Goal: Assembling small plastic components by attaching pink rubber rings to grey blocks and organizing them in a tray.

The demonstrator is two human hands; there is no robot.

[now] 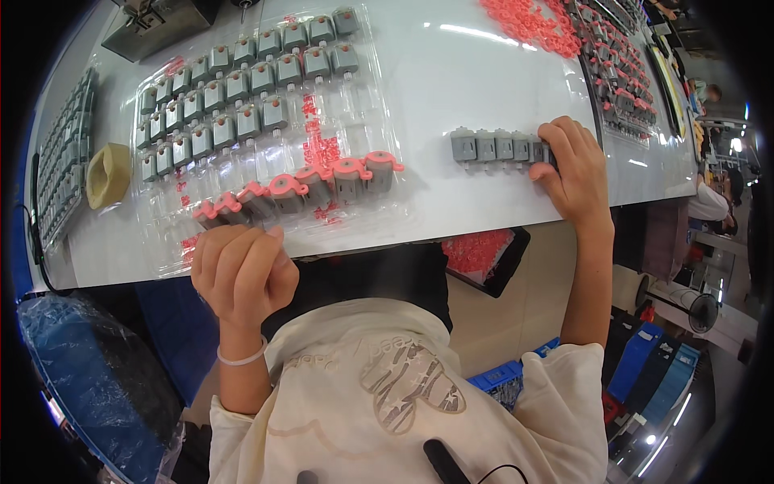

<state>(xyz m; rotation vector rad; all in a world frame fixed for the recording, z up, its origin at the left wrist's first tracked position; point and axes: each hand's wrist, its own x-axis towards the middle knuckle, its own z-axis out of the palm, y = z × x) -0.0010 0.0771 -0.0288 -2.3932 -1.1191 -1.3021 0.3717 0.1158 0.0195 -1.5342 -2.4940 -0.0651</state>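
Observation:
A clear plastic tray [371, 113] lies on the white table, holding rows of small grey motors [236, 86]. Along its near edge leans a line of grey motors with pink rings [286, 194] on their ends. My left hand [242, 270] is curled closed at the left end of that line; its fingertips are mostly hidden, so what it holds cannot be made out. To the right, a straight row of grey motors without rings [494, 147] stands directly on the table. My right hand [574, 165] has thumb and fingers closed around the motor at the row's right end.
Loose pink rings [532, 22] are heaped at the far right, beside another tray of motors [621, 81]. A yellowish ring-shaped block [108, 176] and another filled tray [66, 153] are at left. A metal box [157, 24] stands behind. Below the table edge sits a black bin [509, 262] of pink pieces.

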